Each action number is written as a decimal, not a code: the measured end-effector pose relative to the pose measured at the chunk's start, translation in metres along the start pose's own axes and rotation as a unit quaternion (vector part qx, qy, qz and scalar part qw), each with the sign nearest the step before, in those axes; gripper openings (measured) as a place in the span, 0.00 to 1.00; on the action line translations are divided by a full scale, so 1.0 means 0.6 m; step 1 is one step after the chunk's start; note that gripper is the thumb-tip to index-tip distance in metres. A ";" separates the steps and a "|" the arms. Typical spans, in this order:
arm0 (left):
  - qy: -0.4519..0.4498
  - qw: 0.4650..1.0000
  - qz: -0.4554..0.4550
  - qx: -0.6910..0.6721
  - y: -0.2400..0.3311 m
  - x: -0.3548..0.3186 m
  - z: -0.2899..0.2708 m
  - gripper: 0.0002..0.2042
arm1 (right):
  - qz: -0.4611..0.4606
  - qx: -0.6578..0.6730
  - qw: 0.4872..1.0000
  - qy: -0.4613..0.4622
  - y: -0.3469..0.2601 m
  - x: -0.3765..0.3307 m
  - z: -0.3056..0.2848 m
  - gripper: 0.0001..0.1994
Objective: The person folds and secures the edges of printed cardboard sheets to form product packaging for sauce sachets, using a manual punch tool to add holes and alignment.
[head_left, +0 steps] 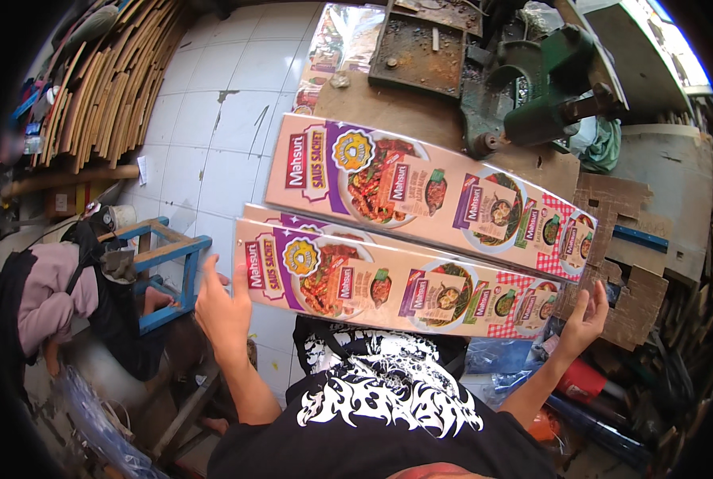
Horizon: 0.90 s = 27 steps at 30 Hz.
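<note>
My left hand [222, 299] is at the left end of the nearer long printed panel [396, 283], its fingers stretched and spread against the edge. At that panel's narrower right end, my right hand [584, 319] is slightly cupped with the fingers apart, beside the corner. Neither hand visibly closes round the panel. The nearer panel is peach with a purple band, food pictures and red checks, and seems to lie over another sheet whose edge peeks out behind it. A matching glossy panel [428, 191] lies just beyond, on the worktable.
Behind the panels stands a green metal machine [524, 88] beside a grimy metal tray [420, 60]. Brown cut board [624, 307] lies at the right. To the left are a blue stool [169, 255], a seated person [61, 295] and stacked brown boards [109, 88].
</note>
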<state>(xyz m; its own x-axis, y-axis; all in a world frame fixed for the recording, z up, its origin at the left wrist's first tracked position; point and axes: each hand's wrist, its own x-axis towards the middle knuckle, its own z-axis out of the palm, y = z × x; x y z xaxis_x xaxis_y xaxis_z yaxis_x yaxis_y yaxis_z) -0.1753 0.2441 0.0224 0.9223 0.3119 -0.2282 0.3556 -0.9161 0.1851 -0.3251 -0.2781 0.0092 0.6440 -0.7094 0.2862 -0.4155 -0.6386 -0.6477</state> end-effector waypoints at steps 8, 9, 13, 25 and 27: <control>0.157 0.836 0.109 -0.514 -0.080 -0.008 0.138 0.27 | 0.278 0.185 0.935 -0.115 0.075 -0.103 -0.008 0.28; 0.166 0.830 0.107 -0.522 -0.075 -0.008 0.148 0.27 | 0.221 0.202 0.946 -0.122 0.075 -0.108 -0.001 0.29; 0.174 0.799 0.067 -0.572 -0.066 -0.005 0.172 0.26 | 0.165 0.270 0.944 -0.091 0.073 -0.117 0.020 0.28; 0.179 0.760 -0.015 -0.625 -0.041 0.021 0.167 0.25 | 0.279 0.307 0.906 0.081 0.076 -0.118 0.049 0.33; 0.186 0.763 -0.021 -0.618 -0.037 0.024 0.169 0.25 | 0.287 0.314 0.902 0.075 0.075 -0.118 0.047 0.34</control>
<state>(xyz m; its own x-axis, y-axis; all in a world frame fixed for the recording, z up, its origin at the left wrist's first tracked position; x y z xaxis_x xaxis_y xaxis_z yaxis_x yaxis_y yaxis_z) -0.1853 0.2437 -0.0817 0.8031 0.5957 -0.0136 0.0449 -0.0377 0.9983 -0.3711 -0.2483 -0.0598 0.3254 -0.9315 -0.1624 -0.1766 0.1089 -0.9782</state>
